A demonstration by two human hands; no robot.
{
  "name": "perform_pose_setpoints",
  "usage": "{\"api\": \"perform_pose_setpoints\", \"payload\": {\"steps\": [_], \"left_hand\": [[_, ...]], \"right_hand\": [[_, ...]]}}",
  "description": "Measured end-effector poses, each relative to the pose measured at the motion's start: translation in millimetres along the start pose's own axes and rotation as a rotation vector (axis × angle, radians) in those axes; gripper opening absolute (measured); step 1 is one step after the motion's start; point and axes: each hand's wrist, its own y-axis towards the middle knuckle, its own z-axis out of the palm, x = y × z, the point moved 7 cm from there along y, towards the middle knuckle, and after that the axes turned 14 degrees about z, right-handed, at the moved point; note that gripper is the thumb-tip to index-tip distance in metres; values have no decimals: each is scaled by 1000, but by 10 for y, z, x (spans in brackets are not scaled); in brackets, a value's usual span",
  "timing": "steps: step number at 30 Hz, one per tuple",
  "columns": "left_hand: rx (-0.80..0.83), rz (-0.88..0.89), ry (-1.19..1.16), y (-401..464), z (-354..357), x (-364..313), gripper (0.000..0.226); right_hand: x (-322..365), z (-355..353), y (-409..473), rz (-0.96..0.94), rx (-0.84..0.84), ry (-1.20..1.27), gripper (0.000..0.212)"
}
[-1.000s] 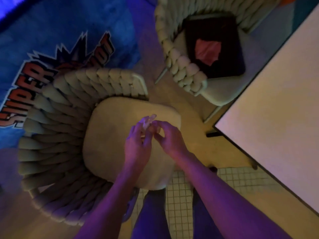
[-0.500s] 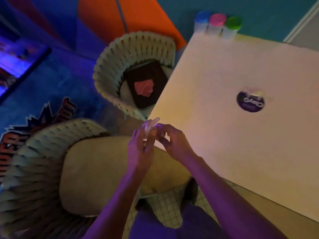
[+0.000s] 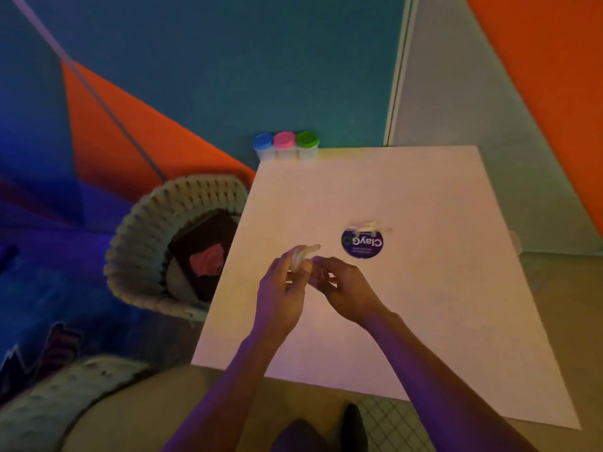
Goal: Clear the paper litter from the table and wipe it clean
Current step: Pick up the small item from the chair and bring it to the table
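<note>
Hands: left hand [image 3: 282, 288] pinching pale wipe [image 3: 301, 256]; right hand [image 3: 339, 285] fingers curled at its lower end, grip unclear.
Litter: paper scraps [image 3: 367, 226] mid table [image 3: 440, 305], touching round sticker [image 3: 362, 243].
Tip: prob. unfold wipe fully, gather scraps 1st.

3 tubs [image 3: 285, 145]; 2 chairs [image 3: 169, 243]; 2 hands [image 3: 284, 288]

The view is swinging up and right from the chair seat [image 3: 137, 415] onto the desk [image 3: 440, 321]. Both hands, the left hand [image 3: 280, 295] and right hand [image 3: 346, 288], are now hovering over the desk instead of the seat, with the round sticker [image 3: 362, 243] and three tubs [image 3: 285, 146] coming into sight.
</note>
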Motion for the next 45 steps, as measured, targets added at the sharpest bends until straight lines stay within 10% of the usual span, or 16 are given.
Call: {"api": "perform_pose_setpoints", "payload": {"steps": [45], "left_hand": [[307, 203, 551, 5164, 1262, 1307, 27]], "right_hand": [[-1067, -1161, 4796, 483, -346, 236, 15]]}}
